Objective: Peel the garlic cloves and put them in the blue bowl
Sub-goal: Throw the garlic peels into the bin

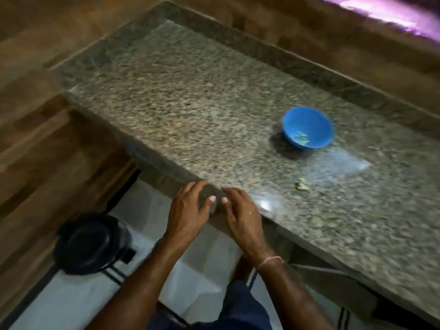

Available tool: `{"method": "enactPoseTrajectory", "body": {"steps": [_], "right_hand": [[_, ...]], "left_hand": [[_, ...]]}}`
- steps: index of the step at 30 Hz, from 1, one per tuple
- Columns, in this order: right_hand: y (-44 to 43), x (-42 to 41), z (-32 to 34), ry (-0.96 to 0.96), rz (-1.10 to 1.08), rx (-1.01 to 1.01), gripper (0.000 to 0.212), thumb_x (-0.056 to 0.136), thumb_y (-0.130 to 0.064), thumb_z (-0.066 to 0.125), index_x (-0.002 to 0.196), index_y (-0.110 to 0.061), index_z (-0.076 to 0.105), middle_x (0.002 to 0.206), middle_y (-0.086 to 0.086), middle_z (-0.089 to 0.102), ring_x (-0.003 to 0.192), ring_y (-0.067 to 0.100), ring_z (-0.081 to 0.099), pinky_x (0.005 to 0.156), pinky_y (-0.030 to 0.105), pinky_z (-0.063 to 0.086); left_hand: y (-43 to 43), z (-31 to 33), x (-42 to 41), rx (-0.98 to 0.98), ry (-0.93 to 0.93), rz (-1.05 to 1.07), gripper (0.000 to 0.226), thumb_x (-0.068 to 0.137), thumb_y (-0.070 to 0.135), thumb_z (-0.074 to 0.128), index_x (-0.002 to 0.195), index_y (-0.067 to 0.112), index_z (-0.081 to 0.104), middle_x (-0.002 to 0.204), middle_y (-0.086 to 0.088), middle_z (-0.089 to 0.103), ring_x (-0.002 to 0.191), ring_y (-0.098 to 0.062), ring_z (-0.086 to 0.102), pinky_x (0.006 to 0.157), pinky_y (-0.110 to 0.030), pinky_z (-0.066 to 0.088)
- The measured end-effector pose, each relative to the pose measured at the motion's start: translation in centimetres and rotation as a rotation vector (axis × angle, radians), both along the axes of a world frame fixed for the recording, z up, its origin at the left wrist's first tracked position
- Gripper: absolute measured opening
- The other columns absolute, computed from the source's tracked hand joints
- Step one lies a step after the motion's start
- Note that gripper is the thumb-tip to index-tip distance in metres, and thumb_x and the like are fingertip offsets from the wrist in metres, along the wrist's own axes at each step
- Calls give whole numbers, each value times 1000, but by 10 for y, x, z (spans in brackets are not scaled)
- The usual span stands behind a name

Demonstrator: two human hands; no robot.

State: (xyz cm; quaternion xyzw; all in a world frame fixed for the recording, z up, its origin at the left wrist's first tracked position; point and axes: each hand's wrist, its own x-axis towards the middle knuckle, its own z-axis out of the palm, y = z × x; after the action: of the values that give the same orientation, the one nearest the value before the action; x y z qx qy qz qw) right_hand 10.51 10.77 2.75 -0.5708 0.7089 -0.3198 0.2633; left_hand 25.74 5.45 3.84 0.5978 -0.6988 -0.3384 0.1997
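- A dark blue garment (240, 308) fills the bottom centre of the frame, with two bare forearms rising from there toward the middle.
- A thin pale thread bracelet (270, 260) circles the wrist on the right.
- The left hand (188, 210) lies on the near corner of the counter. Its fingers are spread and loosely bent over the edge, and it holds nothing that can be seen.
- The right hand (240, 215) sits just beside it, also on the edge. Its fingers are relaxed and fanned, and it too grips nothing visible. The two thumbs nearly meet.
- The granite counter (190, 115) is speckled grey-brown stone, polished enough to show a bright glare patch at centre right. A raised stone lip borders its far sides.
- The blue bowl (316, 120) is round, smooth plastic and stands on the counter at centre right, well apart from both hands.
- A few pale yellowish pieces (301, 138) lie in the bottom of the bowl, too blurred to tell whether they are peeled cloves.
- A small pale scrap (301, 185) rests on the stone, below the bowl in the frame.
- A round black object (91, 244) with a glossy top stands on the white tiled floor (78, 298) at lower left.
- Wood-plank panelling (35, 139) covers the left side and the top of the frame.
- A purple glow (385, 10) streaks across the upper right.
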Motion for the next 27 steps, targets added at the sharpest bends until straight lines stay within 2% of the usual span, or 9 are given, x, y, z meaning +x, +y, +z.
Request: {"method": "enactPoseTrajectory", "body": {"steps": [2,6,11,14,16,18,20,23,27], "right_hand": [[5,-49,-1,29,-31,4,35,108,-34,52,137,-21,66,135,-3,64,123,11,58,101,19,42],[13,-134,-11,57,-95,-1,31,105,-22,60,135,-20,67,132,-2,64,122,16,60,100,29,49],[15,-219,-21,101,-289,-26,40,94,-2,66,129,-22,71,125,-2,66,115,22,65,92,39,56],[8,-253,-26,101,-360,-3,37,94,-4,66,126,-21,72,121,0,66,107,22,67,86,43,59],[0,-267,-30,110,-370,-1,28,98,-14,67,125,-20,73,119,1,67,105,23,68,83,45,60],[-7,-277,-34,130,-359,10,27,99,-18,67,125,-23,73,119,0,67,106,23,67,83,44,59],[-13,-282,-35,175,-336,56,31,98,-17,68,127,-25,72,120,-1,65,110,22,63,84,39,56],[-16,-282,-35,252,-326,99,33,95,-14,73,126,-25,72,119,-2,64,108,20,59,75,28,45],[-22,-281,-35,293,-355,122,32,90,-13,78,120,-24,74,119,0,61,104,20,57,72,25,37]], "left_hand": [[-1,1,-53,32,19,-44,42,99,29,68,140,23,61,144,-1,60,130,-21,56,106,-32,44],[-8,-8,-137,42,18,-139,38,94,28,74,131,23,66,130,2,65,119,-18,62,99,-34,51],[-26,-14,-211,8,3,-208,27,94,22,74,122,21,70,114,1,68,102,-19,66,85,-34,55],[-40,-18,-246,-57,15,-321,28,94,4,68,117,18,75,108,0,69,96,-10,66,81,-23,51],[-51,-19,-264,-63,19,-459,37,92,-7,59,117,16,76,107,-1,68,96,-10,67,82,-28,57],[-63,-23,-276,-50,-16,-611,41,91,-9,56,116,15,77,108,-2,65,98,-19,67,80,-39,58],[-73,-28,-283,-90,-85,-710,33,93,-2,61,112,20,78,106,0,62,94,-20,65,74,-42,57],[-80,-32,-286,-143,-80,-746,19,94,8,69,102,24,76,101,6,60,84,-12,63,65,-42,56],[-80,-34,-290,-160,-89,-732,17,93,11,74,103,24,70,102,8,61,83,-11,63,64,-42,56]]}}
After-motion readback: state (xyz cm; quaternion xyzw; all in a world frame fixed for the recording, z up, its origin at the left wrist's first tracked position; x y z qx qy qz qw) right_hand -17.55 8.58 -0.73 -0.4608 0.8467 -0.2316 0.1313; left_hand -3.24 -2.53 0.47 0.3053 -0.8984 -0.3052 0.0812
